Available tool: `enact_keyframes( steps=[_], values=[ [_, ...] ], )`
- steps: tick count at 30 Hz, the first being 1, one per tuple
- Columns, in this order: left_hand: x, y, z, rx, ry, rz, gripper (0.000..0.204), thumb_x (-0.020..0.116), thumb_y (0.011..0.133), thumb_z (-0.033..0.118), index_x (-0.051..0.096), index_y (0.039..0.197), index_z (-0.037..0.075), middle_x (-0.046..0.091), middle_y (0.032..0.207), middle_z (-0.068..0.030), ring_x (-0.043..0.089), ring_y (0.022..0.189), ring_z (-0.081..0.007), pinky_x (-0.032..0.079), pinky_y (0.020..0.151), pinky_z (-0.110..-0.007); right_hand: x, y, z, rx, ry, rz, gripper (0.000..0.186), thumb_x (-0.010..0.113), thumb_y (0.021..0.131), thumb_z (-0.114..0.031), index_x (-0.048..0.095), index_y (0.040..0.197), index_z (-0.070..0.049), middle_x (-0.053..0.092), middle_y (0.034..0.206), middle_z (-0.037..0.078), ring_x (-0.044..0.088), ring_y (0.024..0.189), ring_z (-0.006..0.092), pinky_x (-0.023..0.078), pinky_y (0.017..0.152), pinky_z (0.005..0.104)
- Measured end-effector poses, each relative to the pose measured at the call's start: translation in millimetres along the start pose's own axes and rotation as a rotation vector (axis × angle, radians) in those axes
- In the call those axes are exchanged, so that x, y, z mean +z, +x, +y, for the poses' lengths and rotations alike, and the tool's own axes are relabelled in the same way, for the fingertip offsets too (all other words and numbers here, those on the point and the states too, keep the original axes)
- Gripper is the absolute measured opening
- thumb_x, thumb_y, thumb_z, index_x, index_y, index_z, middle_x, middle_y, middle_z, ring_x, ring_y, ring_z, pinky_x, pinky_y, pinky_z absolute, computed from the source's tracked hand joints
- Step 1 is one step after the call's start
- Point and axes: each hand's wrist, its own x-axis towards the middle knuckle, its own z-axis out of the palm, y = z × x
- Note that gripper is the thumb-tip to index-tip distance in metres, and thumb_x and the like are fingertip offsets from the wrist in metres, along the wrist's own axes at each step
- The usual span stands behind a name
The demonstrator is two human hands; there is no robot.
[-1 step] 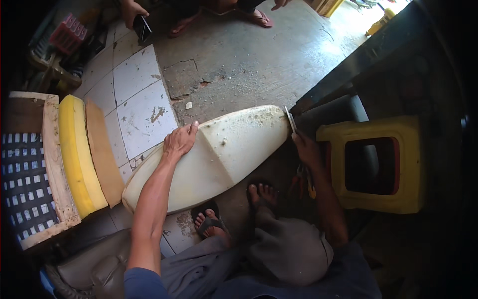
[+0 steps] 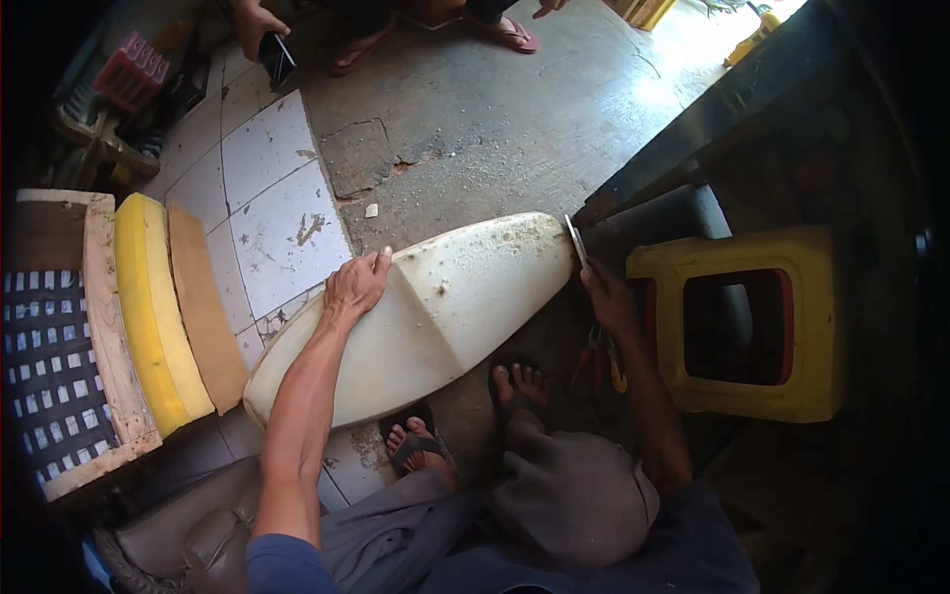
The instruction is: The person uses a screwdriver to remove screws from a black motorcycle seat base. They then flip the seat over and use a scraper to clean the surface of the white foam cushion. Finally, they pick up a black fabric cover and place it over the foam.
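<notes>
A long off-white foam pad point(image 2: 495, 297), shaped like a motorcycle seat, lies aslant before me, its surface pitted and crumbly toward the right end. Over its far edge my left hand point(image 2: 356, 282) is curled, gripping the foam with the thumb on the right; its fingertips are partly hidden. My right hand point(image 2: 609, 297) is closed around a thin, flat, pale blade, which looks like a knife point(image 2: 576, 241). The blade stands against the foam's right tip, and its handle is hidden in my fingers.
To the right stands a yellow stool point(image 2: 732, 327), with pliers point(image 2: 596, 361) near it. A yellow foam block point(image 2: 158, 312), brown board point(image 2: 205, 307) and wooden frame with black webbing point(image 2: 109, 327) are at left. Another person's hand point(image 2: 259, 25) holds a dark phone at the far side.
The view shifts very slightly. Both my hands, the foam and the blade keep nearly the same places.
</notes>
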Motion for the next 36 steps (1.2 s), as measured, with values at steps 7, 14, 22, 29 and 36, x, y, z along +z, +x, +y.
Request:
enact_keyframes(
  steps=[7, 14, 22, 29, 36],
  values=[
    [10, -11, -12, 0.076, -0.015, 0.123, 0.055, 0.038, 0.108, 0.050, 0.069, 0.105, 0.004, 0.071, 0.103, -0.0261, 0.067, 0.101, -0.0480, 0.051, 0.090, -0.055, 7, 13, 22, -0.276, -0.140, -0.008, 0.042, 0.061, 0.104, -0.032, 0.065, 0.140, -0.010, 0.063, 0.139, 0.025, 0.064, 0.124, 0.0434, 0.050, 0.106, 0.0443],
    [13, -4, -27, 0.011, -0.009, 0.117, 0.053, 0.038, 0.108, 0.047, 0.069, 0.113, 0.004, 0.071, 0.107, -0.0293, 0.066, 0.103, -0.0508, 0.052, 0.091, -0.057, 9, 32, 0, -0.319, -0.114, -0.020, 0.040, 0.057, 0.105, -0.029, 0.065, 0.140, -0.012, 0.063, 0.138, 0.022, 0.065, 0.117, 0.0417, 0.051, 0.099, 0.0470],
    [23, -1, -28, 0.043, 0.020, 0.164, 0.051, 0.037, 0.107, 0.044, 0.069, 0.110, 0.004, 0.071, 0.109, -0.0277, 0.065, 0.103, -0.0501, 0.051, 0.091, -0.057, 49, 131, -47, -0.605, -0.341, -0.077, 0.039, 0.057, 0.105, -0.035, 0.069, 0.136, -0.015, 0.065, 0.130, 0.020, 0.067, 0.104, 0.0427, 0.051, 0.095, 0.0532],
    [19, -4, -28, 0.037, 0.010, 0.221, 0.048, 0.038, 0.107, 0.042, 0.068, 0.104, 0.004, 0.071, 0.103, -0.0262, 0.066, 0.098, -0.0485, 0.051, 0.088, -0.057, 12, 94, 22, -0.472, -0.091, -0.100, 0.039, 0.058, 0.105, -0.035, 0.069, 0.136, -0.015, 0.058, 0.146, 0.027, 0.062, 0.127, 0.0425, 0.048, 0.109, 0.0493],
    [27, -4, -37, 0.037, 0.003, 0.226, 0.048, 0.039, 0.106, 0.041, 0.068, 0.102, 0.004, 0.072, 0.100, -0.0256, 0.067, 0.098, -0.0477, 0.052, 0.089, -0.056, 52, 131, -69, -0.548, -0.313, -0.150, 0.039, 0.054, 0.106, -0.039, 0.069, 0.138, -0.020, 0.060, 0.145, 0.021, 0.063, 0.112, 0.0422, 0.047, 0.105, 0.0455]
  ],
)
